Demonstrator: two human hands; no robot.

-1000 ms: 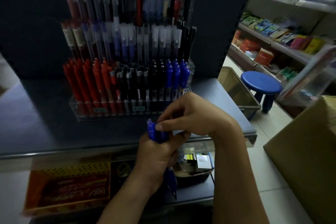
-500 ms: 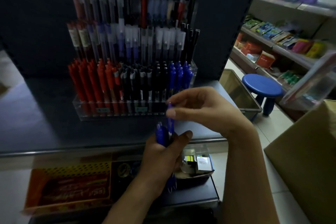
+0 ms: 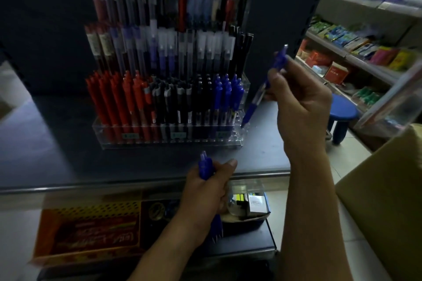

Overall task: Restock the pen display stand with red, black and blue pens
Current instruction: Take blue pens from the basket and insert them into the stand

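A dark tabletop [image 3: 57, 155] carries the clear pen display stand [image 3: 167, 137]; behind and right of the stand, shop shelves [image 3: 356, 57] and a blue stool [image 3: 342, 112]. In front of the stand, the left hand [image 3: 205, 191] is clamped on a bundle of blue pens [image 3: 206, 166]. Just right of the stand, the right hand [image 3: 299, 100] pinches one blue pen [image 3: 262, 89], tilted, tip at the stand's front right corner.

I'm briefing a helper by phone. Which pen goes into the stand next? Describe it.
Find the clear acrylic pen display stand on the dark counter. Beside its right end, the right hand holds a single blue click pen tilted, tip at the stand's corner. Unlike the racked blue pens, it's slanted, outside the rows.
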